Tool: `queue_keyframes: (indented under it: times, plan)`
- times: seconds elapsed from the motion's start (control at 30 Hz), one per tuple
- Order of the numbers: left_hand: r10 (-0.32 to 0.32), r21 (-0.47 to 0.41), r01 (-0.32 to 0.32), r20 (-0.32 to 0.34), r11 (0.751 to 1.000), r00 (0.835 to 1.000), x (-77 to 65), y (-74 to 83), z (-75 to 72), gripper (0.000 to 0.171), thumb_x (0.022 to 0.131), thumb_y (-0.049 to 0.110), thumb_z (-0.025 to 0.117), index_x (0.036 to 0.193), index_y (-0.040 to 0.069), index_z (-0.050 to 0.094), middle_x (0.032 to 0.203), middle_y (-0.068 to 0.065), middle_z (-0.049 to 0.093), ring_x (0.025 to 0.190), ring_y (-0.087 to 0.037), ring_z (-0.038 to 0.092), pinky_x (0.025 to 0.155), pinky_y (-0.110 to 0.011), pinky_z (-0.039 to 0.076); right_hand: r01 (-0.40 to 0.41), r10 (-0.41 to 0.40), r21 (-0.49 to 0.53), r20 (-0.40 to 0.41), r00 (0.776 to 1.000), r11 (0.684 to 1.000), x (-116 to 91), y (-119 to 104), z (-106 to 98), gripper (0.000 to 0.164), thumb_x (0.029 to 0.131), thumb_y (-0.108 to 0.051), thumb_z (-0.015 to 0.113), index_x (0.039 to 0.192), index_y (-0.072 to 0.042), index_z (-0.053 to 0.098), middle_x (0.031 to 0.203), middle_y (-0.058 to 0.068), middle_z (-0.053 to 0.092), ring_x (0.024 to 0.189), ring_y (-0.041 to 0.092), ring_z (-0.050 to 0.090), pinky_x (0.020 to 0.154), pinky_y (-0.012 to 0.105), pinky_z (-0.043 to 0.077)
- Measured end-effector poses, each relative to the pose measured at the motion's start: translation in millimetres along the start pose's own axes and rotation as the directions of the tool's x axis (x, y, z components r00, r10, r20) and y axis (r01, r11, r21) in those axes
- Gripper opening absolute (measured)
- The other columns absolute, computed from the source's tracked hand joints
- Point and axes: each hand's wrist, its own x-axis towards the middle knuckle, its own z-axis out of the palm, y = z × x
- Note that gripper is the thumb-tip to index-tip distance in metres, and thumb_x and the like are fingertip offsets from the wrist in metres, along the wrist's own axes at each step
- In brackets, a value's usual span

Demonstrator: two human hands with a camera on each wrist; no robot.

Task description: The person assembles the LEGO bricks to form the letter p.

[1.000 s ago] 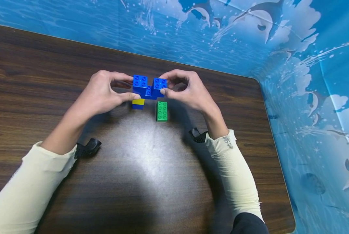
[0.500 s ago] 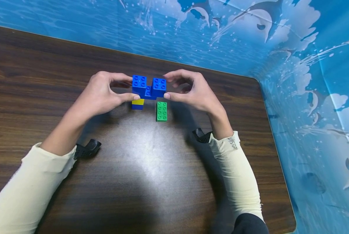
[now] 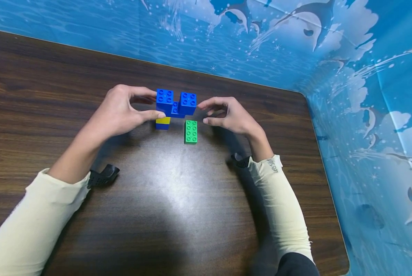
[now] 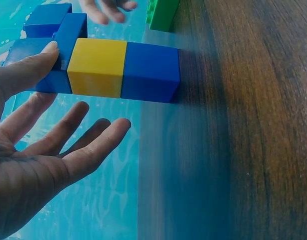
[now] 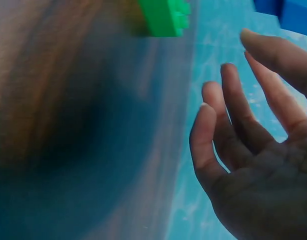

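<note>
A brick structure stands on the table. Its base is a blue brick point(image 4: 151, 72) with a yellow brick point(image 4: 97, 67) above it. A longer blue brick point(image 3: 175, 109) lies across the top, overhanging to the right. It carries two square blue bricks, a left one point(image 3: 164, 97) and a right one point(image 3: 188, 103), with a gap between them. My left hand point(image 3: 120, 111) pinches the upper left of the structure between thumb and fingers. My right hand point(image 3: 231, 115) is apart from the structure, fingers loosely bent, holding nothing. Below and left of it lies a green brick point(image 3: 191, 132).
The dark wooden table point(image 3: 178, 214) reaches back to a blue curtain point(image 3: 123, 30) with a dolphin print, which also runs along the right side. Black camera mounts point(image 3: 104, 175) sit at both wrists.
My right hand has let go of the right square brick and moved away to the right, then down toward the green brick. The left hand and the structure have stayed put.
</note>
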Motion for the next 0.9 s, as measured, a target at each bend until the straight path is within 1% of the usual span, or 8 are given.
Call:
queue_keyframes:
  times: [0.1,0.17,0.3,0.47,0.6,0.77,0.83,0.9]
  plan:
    - [-0.003,0.0,0.003,0.004,1.0,1.0,0.3,0.1,0.4,0.053,0.094,0.025,0.086,0.14,0.006,0.071,0.136,-0.024,0.072,0.129,-0.042,0.065,0.109,-0.062,0.05,-0.029,0.031,-0.028,0.076,0.997,0.999,2.6,6.4,4.0,0.043,0.094,0.003,0.079,0.136,-0.001,0.071,0.138,0.016,0.071,0.113,0.031,0.064,0.093,0.038,0.06]
    - [-0.003,0.0,0.003,0.006,1.0,1.0,0.2,-0.4,0.3,0.053,0.094,0.025,0.086,0.141,0.005,0.07,0.136,-0.024,0.072,0.13,-0.042,0.065,0.11,-0.063,0.05,-0.042,0.05,-0.07,0.112,0.992,0.997,4.4,8.7,6.3,0.046,0.093,0.002,0.081,0.138,-0.004,0.07,0.141,0.012,0.069,0.114,0.029,0.063,0.091,0.038,0.059]
    - [-0.003,0.001,0.003,0.011,1.0,1.0,0.5,-1.0,0.3,0.053,0.094,0.026,0.086,0.141,0.006,0.07,0.136,-0.024,0.072,0.13,-0.042,0.065,0.11,-0.063,0.05,-0.056,0.076,-0.131,0.151,0.986,0.99,6.6,10.7,8.5,0.052,0.093,0.001,0.082,0.142,-0.006,0.068,0.147,0.009,0.066,0.119,0.028,0.061,0.094,0.04,0.058]
    - [-0.003,0.001,0.002,0.009,1.0,1.0,1.1,-1.6,0.1,0.053,0.094,0.026,0.086,0.141,0.006,0.071,0.135,-0.023,0.072,0.13,-0.041,0.065,0.11,-0.063,0.05,-0.055,0.086,-0.166,0.19,0.978,0.985,9.5,9.6,10.5,0.055,0.093,-0.003,0.083,0.145,-0.004,0.065,0.146,0.014,0.064,0.122,0.03,0.059,0.098,0.044,0.057]
    - [-0.006,-0.004,0.006,0.011,1.0,1.0,1.6,-1.9,0.0,0.053,0.094,0.026,0.086,0.141,0.006,0.071,0.136,-0.023,0.072,0.13,-0.041,0.065,0.11,-0.062,0.05,-0.035,0.079,-0.201,0.217,0.973,0.979,12.2,9.0,13.2,0.054,0.094,-0.005,0.083,0.145,-0.004,0.064,0.138,0.016,0.062,0.117,0.029,0.056,0.098,0.042,0.057]
    - [-0.006,-0.008,0.006,0.011,1.0,1.0,1.9,-2.1,-0.1,0.052,0.094,0.025,0.086,0.14,0.006,0.071,0.135,-0.023,0.073,0.129,-0.04,0.065,0.108,-0.062,0.05,0.014,0.039,-0.201,0.255,0.966,0.98,14.5,10.8,16.5,0.053,0.096,-0.006,0.081,0.147,-0.012,0.066,0.145,0.011,0.061,0.117,0.027,0.05,0.092,0.038,0.052]
    - [-0.005,-0.009,0.005,0.01,1.0,1.0,2.0,-2.0,-0.2,0.052,0.094,0.025,0.086,0.14,0.006,0.071,0.135,-0.023,0.073,0.129,-0.04,0.065,0.108,-0.062,0.05,0.024,0.028,-0.195,0.258,0.966,0.98,15.0,11.6,17.9,0.052,0.097,-0.007,0.081,0.146,-0.014,0.068,0.148,0.009,0.061,0.12,0.026,0.05,0.091,0.037,0.05]
    - [-0.005,-0.006,0.005,0.009,1.0,1.0,2.1,-1.9,-0.4,0.052,0.094,0.025,0.086,0.14,0.006,0.071,0.135,-0.023,0.073,0.13,-0.04,0.065,0.108,-0.063,0.05,0.025,0.025,-0.192,0.252,0.967,0.981,15.2,11.8,19.3,0.048,0.097,-0.008,0.081,0.143,-0.014,0.07,0.146,0.009,0.062,0.119,0.025,0.05,0.091,0.036,0.049]
